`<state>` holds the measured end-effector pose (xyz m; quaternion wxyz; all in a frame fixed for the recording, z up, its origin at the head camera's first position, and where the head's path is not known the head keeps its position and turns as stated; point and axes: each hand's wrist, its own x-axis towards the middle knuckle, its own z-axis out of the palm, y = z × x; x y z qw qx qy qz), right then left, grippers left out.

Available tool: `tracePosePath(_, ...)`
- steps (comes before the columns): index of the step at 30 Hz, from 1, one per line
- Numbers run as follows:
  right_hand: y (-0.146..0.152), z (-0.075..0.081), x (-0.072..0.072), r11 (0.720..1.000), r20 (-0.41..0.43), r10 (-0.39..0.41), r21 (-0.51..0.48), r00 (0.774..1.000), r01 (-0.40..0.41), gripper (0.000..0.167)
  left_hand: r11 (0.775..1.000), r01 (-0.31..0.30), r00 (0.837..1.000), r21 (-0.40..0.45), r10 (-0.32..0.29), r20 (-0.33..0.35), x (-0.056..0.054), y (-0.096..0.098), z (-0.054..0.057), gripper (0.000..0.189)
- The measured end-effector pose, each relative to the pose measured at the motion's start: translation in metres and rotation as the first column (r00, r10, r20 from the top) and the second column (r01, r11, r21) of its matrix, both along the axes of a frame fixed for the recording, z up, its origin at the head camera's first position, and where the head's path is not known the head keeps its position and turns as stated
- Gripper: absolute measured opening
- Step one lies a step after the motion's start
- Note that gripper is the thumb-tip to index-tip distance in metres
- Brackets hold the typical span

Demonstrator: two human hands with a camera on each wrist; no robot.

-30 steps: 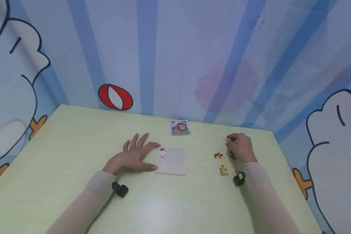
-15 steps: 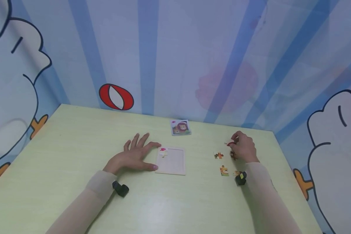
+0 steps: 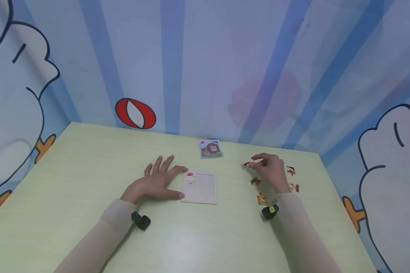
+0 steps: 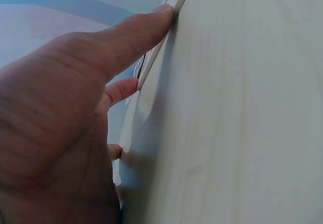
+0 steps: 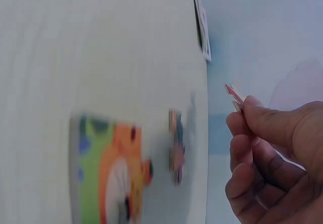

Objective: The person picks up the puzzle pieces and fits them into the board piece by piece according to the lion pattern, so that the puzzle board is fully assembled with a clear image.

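Between thumb and forefinger, my right hand pinches a small jigsaw piece with red on it, held above the table. In the right wrist view this jigsaw piece is seen nearly edge-on. My left hand has its fingers spread, with the thumb and index fingertips touching the left side of a pale square puzzle tray. A white piece with a pink mark lies in the tray's upper left corner. The left wrist view shows the thumb against the tray's edge.
Loose jigsaw pieces lie around the right hand: an orange one, a yellow-orange one and others to the right. A lion picture card lies behind the tray. A printed curtain hangs along the table's back edge.
My right hand has taken the red-marked piece and moved left with it, uncovering pieces on its right. The left hand and the tray have stayed in place.
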<state>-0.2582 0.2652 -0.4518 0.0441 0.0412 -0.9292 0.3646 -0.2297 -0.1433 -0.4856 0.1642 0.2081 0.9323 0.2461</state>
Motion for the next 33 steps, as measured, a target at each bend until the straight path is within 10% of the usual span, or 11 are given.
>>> tracePosePath(20,-0.086,0.010,0.012,0.969,0.100,0.244,-0.068,0.965,-0.238,0.022,1.000,0.002,1.000,0.008,-0.002,0.012,0.005,0.002,0.010,0.090)
tracePosePath(33,-0.126,-0.004,0.014,0.967,0.169,0.253,-0.073,0.953,-0.244,0.011,1.000,-0.001,1.000,0.015,0.001,0.005,0.003,0.001,0.008,0.092)
